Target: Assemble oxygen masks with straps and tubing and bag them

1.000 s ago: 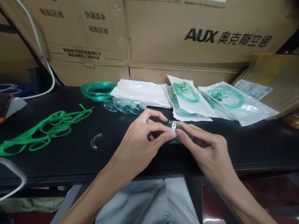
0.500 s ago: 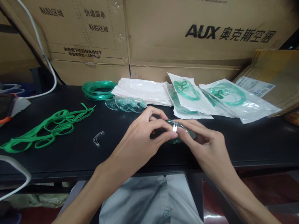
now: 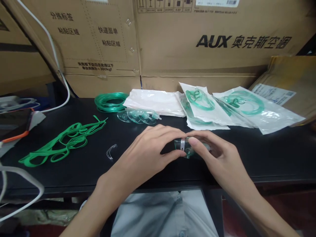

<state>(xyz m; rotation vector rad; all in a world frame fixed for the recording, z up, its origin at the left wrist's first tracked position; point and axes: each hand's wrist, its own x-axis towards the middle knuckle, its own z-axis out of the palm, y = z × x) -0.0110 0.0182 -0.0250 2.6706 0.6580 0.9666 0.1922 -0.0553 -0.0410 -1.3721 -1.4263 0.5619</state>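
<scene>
We had straps (image 3: 49, 152) left of the mask (image 3: 188, 150), packets (image 3: 155, 102) behind it, bagged tubing (image 3: 200, 106) right of those, a carton (image 3: 168, 42) rearmost.

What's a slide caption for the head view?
Left hand and right hand hold a clear mask; green straps lie at left.

Between left hand (image 3: 156, 148) and right hand (image 3: 222, 149): glossy clear plastic mask (image 3: 188, 152), shiny metal-looking strip (image 3: 182, 144); left of left hand: matt cloth-like straps (image 3: 54, 143); beyond both: glossy plastic tubing (image 3: 111, 108), matt cardboard (image 3: 172, 49)
</scene>
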